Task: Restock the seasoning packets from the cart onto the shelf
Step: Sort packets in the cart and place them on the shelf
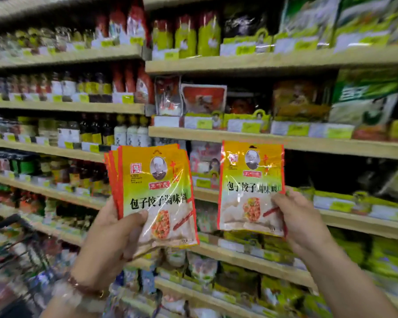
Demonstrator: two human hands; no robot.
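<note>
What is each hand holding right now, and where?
Left hand grips a fanned stack of packets at its lower left; right hand pinches a single packet at its right edge.

"包子饺子调味料" on the left hand's seasoning packets [156, 196], same partly covered title on right packet [250, 191], shelf tags unreadable

The packets [155, 198] in the left hand [106, 244] fade from orange at the top through yellow-green to white below, edged in red, with black characters, a small red label, a grey oval portrait and an orange-and-green speckled dumpling filling. The single packet [251, 189] in the right hand [301, 221] bears the same colours and pattern. The shelves [262, 63] are pale tan wood with yellow-green and white price tags [245, 49], and the cart [7, 226] is black.
</note>
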